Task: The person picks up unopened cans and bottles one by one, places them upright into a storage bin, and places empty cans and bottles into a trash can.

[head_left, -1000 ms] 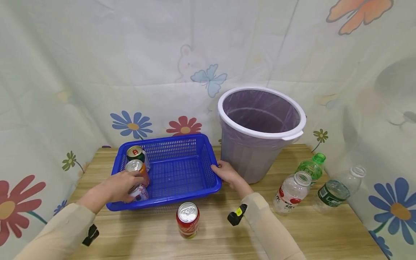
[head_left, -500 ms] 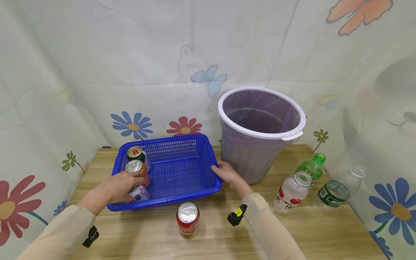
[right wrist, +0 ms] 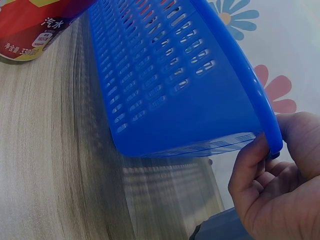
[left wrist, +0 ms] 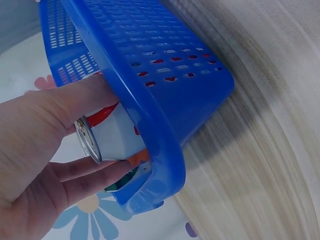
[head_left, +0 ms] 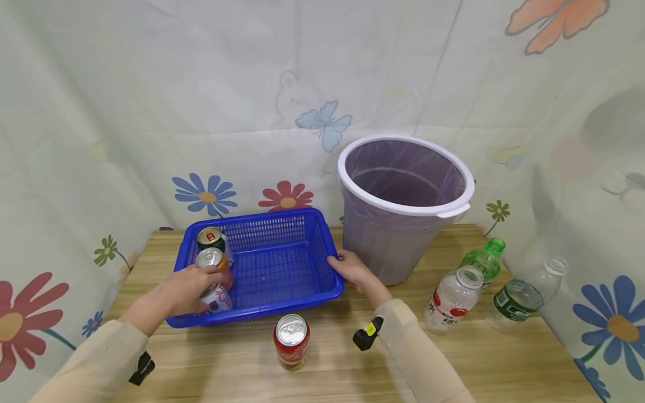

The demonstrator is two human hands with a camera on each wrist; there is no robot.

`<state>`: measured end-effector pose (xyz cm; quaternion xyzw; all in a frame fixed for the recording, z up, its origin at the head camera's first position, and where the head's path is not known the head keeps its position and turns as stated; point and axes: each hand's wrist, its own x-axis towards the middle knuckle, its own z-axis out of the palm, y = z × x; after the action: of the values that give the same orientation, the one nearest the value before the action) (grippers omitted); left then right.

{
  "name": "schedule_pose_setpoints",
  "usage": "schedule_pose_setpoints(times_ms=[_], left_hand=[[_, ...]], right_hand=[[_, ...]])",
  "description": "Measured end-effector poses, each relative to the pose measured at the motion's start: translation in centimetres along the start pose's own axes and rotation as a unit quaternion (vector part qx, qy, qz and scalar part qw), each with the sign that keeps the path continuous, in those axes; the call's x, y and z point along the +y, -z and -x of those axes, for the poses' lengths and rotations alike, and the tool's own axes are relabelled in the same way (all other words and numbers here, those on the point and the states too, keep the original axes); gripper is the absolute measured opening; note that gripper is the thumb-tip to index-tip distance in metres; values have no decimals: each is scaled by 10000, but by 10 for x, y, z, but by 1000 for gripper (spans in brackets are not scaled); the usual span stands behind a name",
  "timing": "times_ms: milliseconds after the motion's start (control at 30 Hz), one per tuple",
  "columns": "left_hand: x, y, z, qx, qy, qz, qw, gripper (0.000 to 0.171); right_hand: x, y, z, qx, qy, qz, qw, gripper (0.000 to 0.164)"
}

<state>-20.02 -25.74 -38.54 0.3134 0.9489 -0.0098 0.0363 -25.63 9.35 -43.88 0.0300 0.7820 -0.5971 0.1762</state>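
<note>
Left hand [head_left: 188, 288] has the white can [head_left: 220, 298] pinched, red script showing, inside the basket's [head_left: 272, 268] near left corner! Right hand [head_left: 354, 270] pinches the basket's right rim. Red can [head_left: 291, 344], just in front of the basket, reads 汽水, with 净含量 below.

Soft, even light in the head view, with faint shadows on the table [head_left: 332, 369]; wrist views dimmer, seemingly slightly hazy.

Wood-grain tbl [head_left: 242, 366] w/ blue bskt [head_left: 272, 268], bin [head_left: 383, 246], red can [head_left: 292, 344], 3 btls [head_left: 448, 305].
</note>
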Motion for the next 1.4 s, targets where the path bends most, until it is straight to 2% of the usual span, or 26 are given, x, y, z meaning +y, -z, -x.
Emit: schedule_pose_setpoints(times_ms=[167,300,433,633,867,967,1133,1400], left_hand=[[-1,-2,0,140,-14,12,9999,51],[-2,-4,1,211,-5,36,9998,50],[-4,-7,2,302,-24,113,9995,50],[-4,-9,6,494,-124,174,9986,52],[-1,-3,11,870,-97,214,9959,43],[1,0,13,991,-57,142,9950,48],[3,5,16,991,41,79,9950,59],[12,9,16,1268,-222,23,9917,71]], right_hand=[[-21,-1,23,-80,54,49,9999,34],[-24,-1,26,-64,26,74,9999,34],[-20,0,21,-100,13,99,9999,36],[-3,2,1,-113,43,1,9999,36],[8,-1,-9,28,87,-53,9999,34],[9,-1,-10,62,91,-54,9999,34],[9,0,-9,50,87,14,9999,35],[8,-1,-10,37,66,9,10000,34]])
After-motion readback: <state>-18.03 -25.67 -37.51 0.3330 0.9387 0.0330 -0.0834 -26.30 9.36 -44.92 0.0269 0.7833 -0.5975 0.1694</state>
